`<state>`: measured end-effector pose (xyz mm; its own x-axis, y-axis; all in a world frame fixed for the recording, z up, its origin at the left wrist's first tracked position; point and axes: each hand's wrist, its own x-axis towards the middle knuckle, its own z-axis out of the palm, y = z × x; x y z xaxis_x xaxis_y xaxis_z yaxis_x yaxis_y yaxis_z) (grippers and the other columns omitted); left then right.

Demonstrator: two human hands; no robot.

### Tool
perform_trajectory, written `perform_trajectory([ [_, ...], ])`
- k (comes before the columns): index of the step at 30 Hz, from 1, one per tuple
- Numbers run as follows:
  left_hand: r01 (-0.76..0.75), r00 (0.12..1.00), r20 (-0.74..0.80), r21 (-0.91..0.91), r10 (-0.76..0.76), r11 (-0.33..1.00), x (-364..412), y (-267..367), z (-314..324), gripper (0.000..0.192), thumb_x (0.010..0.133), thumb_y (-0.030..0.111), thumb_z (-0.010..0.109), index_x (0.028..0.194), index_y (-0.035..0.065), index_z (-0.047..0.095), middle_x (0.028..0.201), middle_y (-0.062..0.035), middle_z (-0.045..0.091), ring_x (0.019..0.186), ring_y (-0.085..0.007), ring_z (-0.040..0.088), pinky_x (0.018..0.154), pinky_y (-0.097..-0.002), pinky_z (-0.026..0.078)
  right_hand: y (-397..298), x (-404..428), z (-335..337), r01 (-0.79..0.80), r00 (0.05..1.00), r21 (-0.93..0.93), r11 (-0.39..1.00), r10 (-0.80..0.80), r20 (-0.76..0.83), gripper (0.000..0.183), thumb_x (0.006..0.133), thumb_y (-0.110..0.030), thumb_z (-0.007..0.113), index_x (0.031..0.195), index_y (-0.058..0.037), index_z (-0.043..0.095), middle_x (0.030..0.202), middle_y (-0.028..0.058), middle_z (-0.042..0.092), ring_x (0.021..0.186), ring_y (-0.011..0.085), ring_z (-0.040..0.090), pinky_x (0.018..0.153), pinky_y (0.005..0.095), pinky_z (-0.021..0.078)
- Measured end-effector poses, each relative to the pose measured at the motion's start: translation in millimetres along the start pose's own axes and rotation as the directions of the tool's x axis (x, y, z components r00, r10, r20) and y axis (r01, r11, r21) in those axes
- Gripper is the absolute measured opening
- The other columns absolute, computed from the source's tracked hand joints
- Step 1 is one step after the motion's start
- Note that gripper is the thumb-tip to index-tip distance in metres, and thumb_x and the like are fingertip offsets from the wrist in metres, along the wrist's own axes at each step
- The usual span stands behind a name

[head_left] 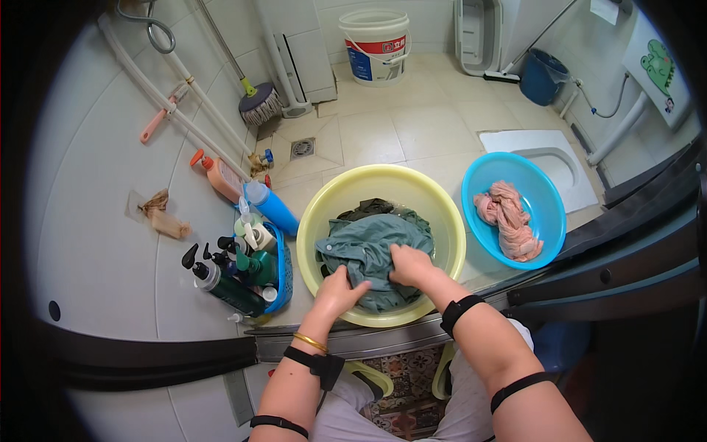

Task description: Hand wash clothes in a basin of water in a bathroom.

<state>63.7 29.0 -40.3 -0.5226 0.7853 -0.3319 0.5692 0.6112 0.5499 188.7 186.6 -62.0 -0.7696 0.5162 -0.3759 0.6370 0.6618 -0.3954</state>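
Note:
A wide yellow plastic basin [381, 175] stands on the floor before me, with wet laundry inside. On top lies a grey-green garment [375, 235] with a pale button near its left edge. Darker cloth [371, 208] shows behind it, beside some water. My left hand [338, 293] grips the near left part of the garment, thumb stretched out to the right. Curled into the cloth on the right side is my right hand [413, 266], its fingertips hidden. A blue plastic basin [475, 182] to the right holds a twisted pink cloth [509, 218].
Left of the yellow basin is a blue basket [284, 276] of pump bottles, with a blue bottle [273, 207] beside it. A squat toilet [558, 160] lies behind the blue basin. Farther back are a mop [260, 105], a white bucket [375, 50] and a floor drain [302, 148].

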Motion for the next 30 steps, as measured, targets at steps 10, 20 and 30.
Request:
perform_trajectory([
  [10,-0.038,0.99,-0.047,-0.997,-0.135,0.066,19.8,-0.9,-44.3,0.025,0.081,0.004,0.049,0.104,-0.0012,0.057,0.098,-0.0077,0.062,0.086,-0.0159,0.058,0.078,-0.0268,0.047,16.0,6.4,-84.1,0.107,0.993,0.962,0.252,0.018,-0.116,0.027,0.075,-0.012,0.064,0.099,-0.0005,0.061,0.087,0.004,0.063,0.081,0.0107,0.057,0.074,0.0237,0.0444],
  [20,0.181,0.972,-0.071,-0.385,-0.225,0.905,22.9,-30.9,-10.4,0.087,0.08,0.041,0.068,0.138,-0.0053,0.022,0.129,-0.0226,0.045,0.116,-0.0264,0.047,0.089,-0.0339,0.042,41.3,0.4,-65.8,-0.19,0.854,-0.017,0.982,0.174,0.49,0.085,0.066,-0.057,0.072,0.124,0.0003,0.049,0.12,0.0245,0.053,0.111,0.0367,0.053,0.092,0.0401,0.045],
  [30,0.006,0.996,0.008,-1.0,-0.087,-0.021,27.7,5.9,-44.5,0.042,0.085,0.011,0.063,0.124,0.0018,0.049,0.117,-0.0111,0.057,0.105,-0.0202,0.056,0.092,-0.0348,0.045,41.8,21.2,-41.5,0.185,0.969,0.705,0.685,-0.007,-0.248,0.02,0.079,-0.017,0.052,0.085,0.001,0.058,0.074,0.0076,0.058,0.072,0.0184,0.054,0.068,0.0319,0.0438],
])
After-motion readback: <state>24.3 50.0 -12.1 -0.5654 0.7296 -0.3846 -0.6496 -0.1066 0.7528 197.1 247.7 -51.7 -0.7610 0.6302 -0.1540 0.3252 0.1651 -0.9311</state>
